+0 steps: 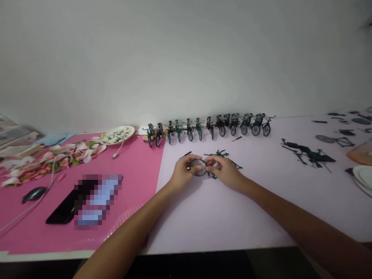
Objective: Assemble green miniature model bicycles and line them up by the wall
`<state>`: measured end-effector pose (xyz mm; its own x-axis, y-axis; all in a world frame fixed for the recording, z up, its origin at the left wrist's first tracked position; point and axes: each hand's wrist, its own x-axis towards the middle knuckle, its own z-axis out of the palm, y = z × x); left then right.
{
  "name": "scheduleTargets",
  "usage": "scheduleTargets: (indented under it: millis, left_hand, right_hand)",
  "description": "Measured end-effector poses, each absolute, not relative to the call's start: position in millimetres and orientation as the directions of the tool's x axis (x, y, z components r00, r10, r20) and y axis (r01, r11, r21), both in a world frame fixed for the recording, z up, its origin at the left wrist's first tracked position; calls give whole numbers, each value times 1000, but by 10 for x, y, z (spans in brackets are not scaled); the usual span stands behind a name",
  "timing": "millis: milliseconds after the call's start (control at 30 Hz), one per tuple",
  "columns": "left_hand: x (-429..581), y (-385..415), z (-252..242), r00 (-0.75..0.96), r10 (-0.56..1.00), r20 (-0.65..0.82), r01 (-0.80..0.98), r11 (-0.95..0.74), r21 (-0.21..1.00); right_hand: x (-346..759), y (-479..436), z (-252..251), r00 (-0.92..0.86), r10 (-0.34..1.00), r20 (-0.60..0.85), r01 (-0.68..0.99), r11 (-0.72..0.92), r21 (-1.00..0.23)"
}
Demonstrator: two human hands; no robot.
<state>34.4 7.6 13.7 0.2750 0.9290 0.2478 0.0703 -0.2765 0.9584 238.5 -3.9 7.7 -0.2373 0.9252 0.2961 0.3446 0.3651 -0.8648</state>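
Note:
A small spoked toy bicycle wheel (198, 167) with a dark rim is held between my two hands over the pale table. My left hand (185, 170) grips the wheel, its thumb across the spokes. The fingers of my right hand (223, 170) are pinched at the wheel's right edge; what lies between those fingertips is too small to make out. Dark green bicycle parts (222, 153) lie just behind and under my right hand, partly hidden by it. A thin dark tool (185, 155) rests behind my left hand.
Several finished miniature bicycles (222, 126) stand in a row along the wall. Loose dark parts (312, 153) lie at the right, near stacked plates (364, 176). On the pink sheet (139, 170) are a phone (65, 205), a mouse (34, 194), petals (52, 162) and a plate (132, 131).

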Motion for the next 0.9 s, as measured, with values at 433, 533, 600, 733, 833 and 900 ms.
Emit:
scheduleTargets:
  millis: [433, 533, 600, 733, 833, 900]
  left_hand:
    - [-393, 585, 255, 12, 932, 362, 698, -267, 664]
    - [-523, 648, 279, 4, 955, 297, 778, -190, 599]
    - [-583, 671, 283, 21, 959, 282, 800, -185, 570]
    - [-639, 708, 240, 91, 958, 271, 849, -217, 483]
    - [-634, 725, 185, 116, 935, 335, 905, -239, 352]
    - [-615, 724, 158, 144, 917, 371, 914, -267, 305]
  right_hand:
    - [2483, -15, 157, -99, 858, 504, 550, 469, -691]
    - [2609, 43, 247, -101, 826, 555, 658, 474, -585]
    - [2737, 111, 310, -105, 793, 601, 730, 472, -494]
    - [2976, 270, 340, 27, 754, 657, 796, 381, -470]
    - [3054, 346, 287, 82, 771, 631, 813, 314, -490]
    - [3065, 368, 257, 69, 801, 595, 810, 303, -502]
